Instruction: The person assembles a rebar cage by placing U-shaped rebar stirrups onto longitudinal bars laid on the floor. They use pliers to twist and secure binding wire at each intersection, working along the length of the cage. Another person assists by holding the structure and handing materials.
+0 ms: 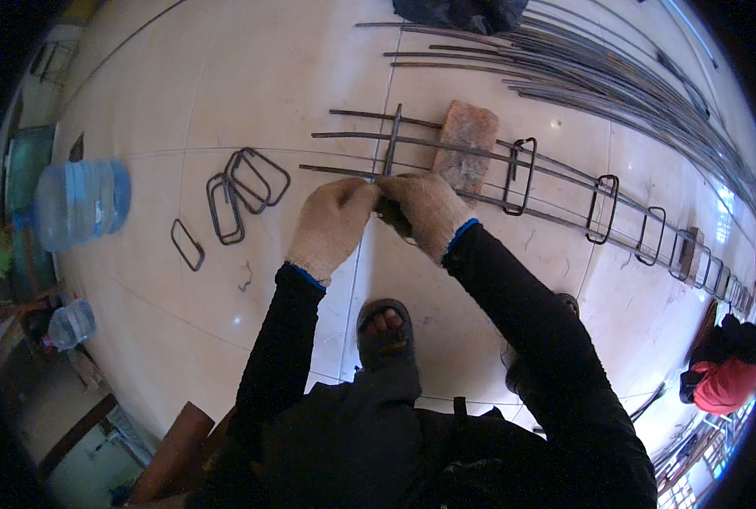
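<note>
A long cage of steel reinforcing bars (344, 136) lies across the floor, its bar ends pointing left. Close to those ends, a bent steel stirrup (392, 140) stands across the bars. My left hand (331, 225) and my right hand (429, 212), both in beige knitted gloves with blue cuffs, meet at the nearest bar, right by this stirrup's lower end. Their fingers are pinched together; whatever is between them is hidden. Just beyond my right hand, a reddish brick (467, 127) lies under the bars. More stirrups (526, 176) are spaced along the cage toward the right.
Several loose stirrups (225, 208) lie on the tiles at left, near a bit of thin wire (246, 276). A large blue water bottle (83, 204) lies beyond them. Loose bars (564, 64) are piled at the far right. My sandalled foot (384, 331) is below my hands.
</note>
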Available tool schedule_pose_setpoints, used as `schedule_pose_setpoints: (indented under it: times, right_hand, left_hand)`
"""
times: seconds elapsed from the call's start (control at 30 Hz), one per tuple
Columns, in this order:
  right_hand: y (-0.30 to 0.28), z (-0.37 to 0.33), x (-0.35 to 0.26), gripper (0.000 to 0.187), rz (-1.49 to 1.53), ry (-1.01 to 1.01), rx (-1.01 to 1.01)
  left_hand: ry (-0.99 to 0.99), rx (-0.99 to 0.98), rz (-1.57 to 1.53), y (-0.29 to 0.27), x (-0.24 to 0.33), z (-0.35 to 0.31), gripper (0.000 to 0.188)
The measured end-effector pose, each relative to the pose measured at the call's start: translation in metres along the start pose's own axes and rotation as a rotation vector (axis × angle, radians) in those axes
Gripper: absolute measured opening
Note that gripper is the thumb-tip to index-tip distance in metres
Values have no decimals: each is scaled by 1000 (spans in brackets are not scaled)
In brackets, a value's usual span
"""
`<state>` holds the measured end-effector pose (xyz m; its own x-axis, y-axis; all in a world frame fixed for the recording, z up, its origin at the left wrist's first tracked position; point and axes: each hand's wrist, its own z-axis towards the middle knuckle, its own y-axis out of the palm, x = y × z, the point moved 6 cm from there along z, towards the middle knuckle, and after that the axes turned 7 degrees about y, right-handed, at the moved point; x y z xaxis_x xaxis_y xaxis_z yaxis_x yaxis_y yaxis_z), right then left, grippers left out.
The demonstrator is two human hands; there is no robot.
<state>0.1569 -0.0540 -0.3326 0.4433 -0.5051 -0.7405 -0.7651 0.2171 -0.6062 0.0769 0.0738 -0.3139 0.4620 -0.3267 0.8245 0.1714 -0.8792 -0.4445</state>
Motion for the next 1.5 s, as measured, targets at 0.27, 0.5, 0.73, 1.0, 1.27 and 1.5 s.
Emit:
schedule_pose_setpoints:
  times: [0.27,0.5,0.73,1.0,1.27,1.5]
  right_hand:
    - [-2,21,18,21,-59,-2,-185]
    - [-23,29,29,19,-401,-288,144]
    - [35,-5,89,23,210,438,208]
    - [107,8,10,29,116,357,412]
    - [41,-19,28,25,161,406,408]
    - [-9,7,-2,22,-196,-66,499]
  left_hand:
    - [-152,-121,-282,55,-82,9,31]
    - [-210,46,-880,74,-103,17,30]
    - [-479,-44,-1222,63,-103,34,19]
    - [-80,-61,183,30,-39,52,37]
    - [-336,-31,52,4,-68,24,57]
    - [-280,-76,-478,29,-94,13,42]
